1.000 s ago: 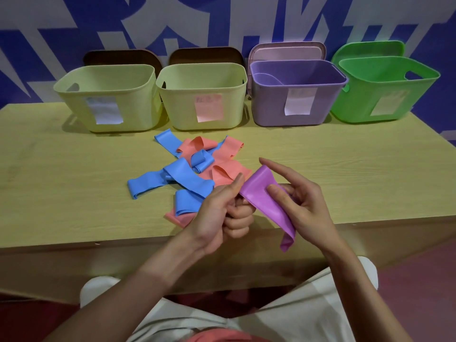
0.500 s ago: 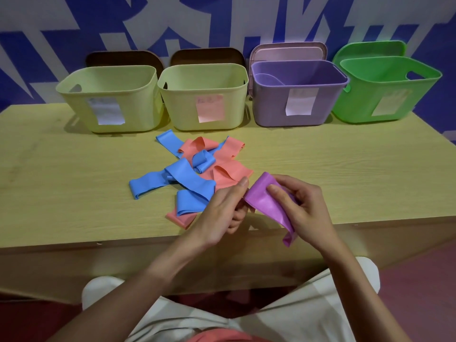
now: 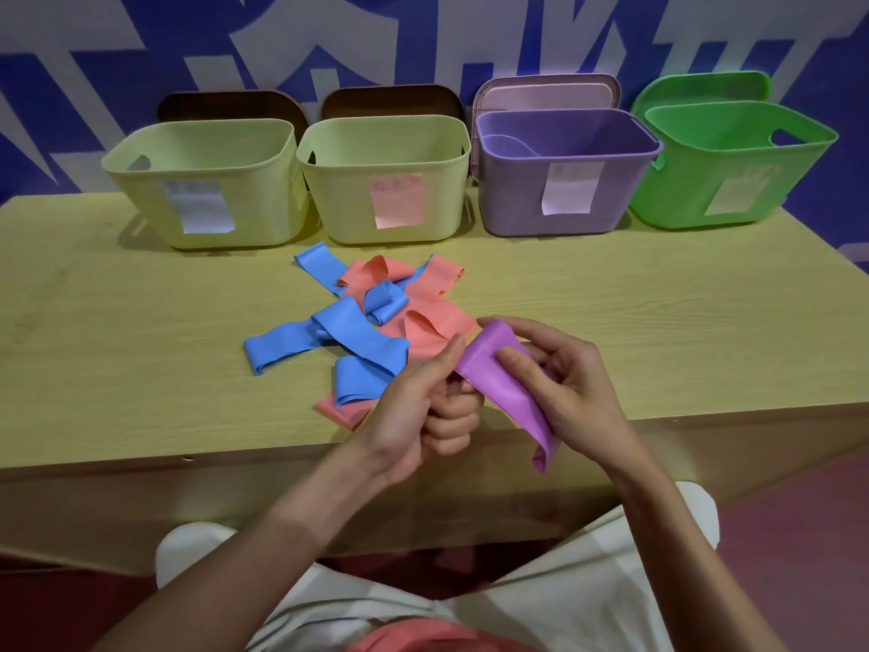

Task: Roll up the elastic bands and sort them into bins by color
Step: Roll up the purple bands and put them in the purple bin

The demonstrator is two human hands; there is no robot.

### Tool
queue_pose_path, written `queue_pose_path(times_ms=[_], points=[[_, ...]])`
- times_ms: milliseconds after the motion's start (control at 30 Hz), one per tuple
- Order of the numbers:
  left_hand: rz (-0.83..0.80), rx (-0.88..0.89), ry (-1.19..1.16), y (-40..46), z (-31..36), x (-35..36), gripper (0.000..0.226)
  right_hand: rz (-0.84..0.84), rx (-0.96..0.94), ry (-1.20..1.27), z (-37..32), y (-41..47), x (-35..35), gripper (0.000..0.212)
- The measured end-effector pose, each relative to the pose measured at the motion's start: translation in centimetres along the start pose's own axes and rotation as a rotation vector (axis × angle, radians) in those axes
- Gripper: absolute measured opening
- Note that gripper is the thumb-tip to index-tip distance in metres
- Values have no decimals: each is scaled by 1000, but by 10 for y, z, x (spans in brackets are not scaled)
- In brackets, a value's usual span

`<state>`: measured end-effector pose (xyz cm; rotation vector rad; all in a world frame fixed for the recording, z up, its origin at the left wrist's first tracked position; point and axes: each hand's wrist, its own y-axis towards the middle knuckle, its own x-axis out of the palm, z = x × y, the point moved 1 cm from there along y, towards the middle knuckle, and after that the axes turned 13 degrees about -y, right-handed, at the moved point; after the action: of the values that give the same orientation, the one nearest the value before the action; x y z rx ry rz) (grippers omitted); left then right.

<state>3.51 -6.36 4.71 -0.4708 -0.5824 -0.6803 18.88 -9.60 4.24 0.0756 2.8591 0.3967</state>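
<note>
Over the near edge of the table [image 3: 141, 416], both hands work one purple band [image 3: 505, 392]. The left hand [image 3: 423, 411] has its fingers curled in, thumb stretched up along the band's upper corner, pinching it there; the right hand [image 3: 569, 392] has its thumb laid across the band's face and its fingers folded behind, so the strip hangs down between them with its free tail curling off the table's front. The band looks thin, limp and feather-light, a little grippy like rubber, so I judge it is best taken at one short end and wound tightly, or it will spring loose. Just beyond the hands, mid-table, lies a tangled heap: the blue bands [image 3: 352, 331] look like three or four, the salmon bands [image 3: 432, 322] about three, though overlaps hide the true count. Along the far edge stand four bins: two pale yellow bins [image 3: 207, 181], a purple bin [image 3: 564, 181] and a green bin [image 3: 733, 167], each wearing one paper label.
</note>
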Motion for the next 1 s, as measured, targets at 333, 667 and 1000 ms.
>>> queue_pose_path(times_ms=[333,667,1000], points=[[110,147,376,3,-2,-1,48,78,3,-82,7,1,1,9],[122,419,910,1,-8,-11,36,2,80,-61,9,2,1,31],[-60,99,182,0,-3,-2,40,-40,-21,-20,5,2,-5,15]])
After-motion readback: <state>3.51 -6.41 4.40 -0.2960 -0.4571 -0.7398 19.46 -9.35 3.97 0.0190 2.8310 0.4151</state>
